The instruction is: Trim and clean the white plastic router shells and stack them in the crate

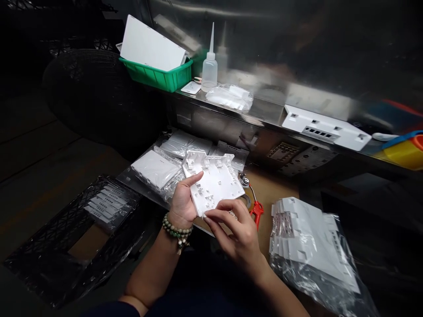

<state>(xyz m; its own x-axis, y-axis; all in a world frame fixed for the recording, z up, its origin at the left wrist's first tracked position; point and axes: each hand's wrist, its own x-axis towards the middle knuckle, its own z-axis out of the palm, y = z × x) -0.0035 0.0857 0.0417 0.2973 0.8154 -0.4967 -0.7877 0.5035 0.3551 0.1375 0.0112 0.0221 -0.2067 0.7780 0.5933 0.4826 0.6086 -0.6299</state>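
A white molded plastic housing panel (220, 182), with small clips and posts on its inner face, is tilted up in front of me. My left hand (185, 200) grips its left edge, thumb on the inner face and the other fingers hidden behind it. My right hand (236, 226) is at the panel's lower edge, thumb and index finger pinched together near the bottom corner. Whether the pinch holds the panel's edge or something small, I cannot tell. A red-handled tool (257, 210) lies on the brown work surface just beyond my right hand.
Bagged white panels (157, 169) lie behind on the left, and a plastic bag of stacked panels (307, 242) on the right. A black crate (76, 237) stands lower left. The metal shelf holds a green bin (158, 75), a squeeze bottle (209, 72) and a slotted white panel (325, 127).
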